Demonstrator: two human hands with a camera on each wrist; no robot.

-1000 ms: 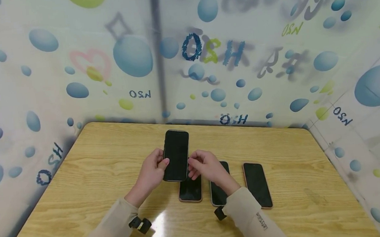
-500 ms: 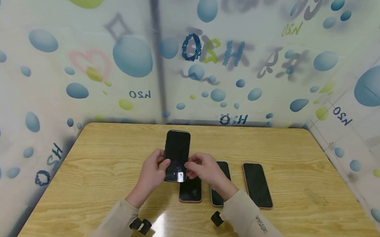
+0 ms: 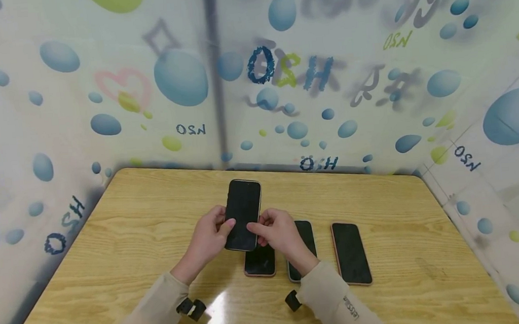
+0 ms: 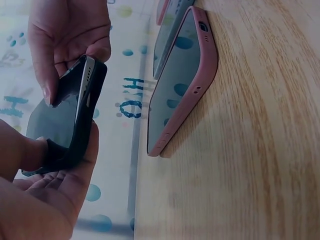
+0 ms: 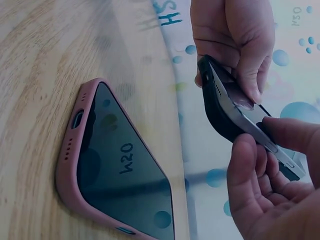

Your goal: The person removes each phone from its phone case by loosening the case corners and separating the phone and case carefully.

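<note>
A black-screened phone (image 3: 245, 209) is held above the table in both hands. My left hand (image 3: 208, 236) grips its left side, thumb on the front and fingers behind. My right hand (image 3: 280, 234) pinches its lower right edge, thumb over the screen side. A dark phone case (image 5: 216, 107) wraps the phone's back. In the right wrist view, the phone's silver edge (image 5: 245, 122) stands out of the case along the right hand's side. Just below lies a pink-cased phone (image 3: 260, 262), partly covered by the held one.
On the wooden table (image 3: 153, 211), a grey-edged phone (image 3: 307, 234) lies partly under the right forearm. Farther right is another pink-edged phone (image 3: 351, 254). A patterned curtain (image 3: 348, 73) rises behind the table's far edge.
My right hand has shifted a little left, its thumb now farther over the phone's lower screen. The held phone has moved slightly right. The phones on the table have stayed put.
</note>
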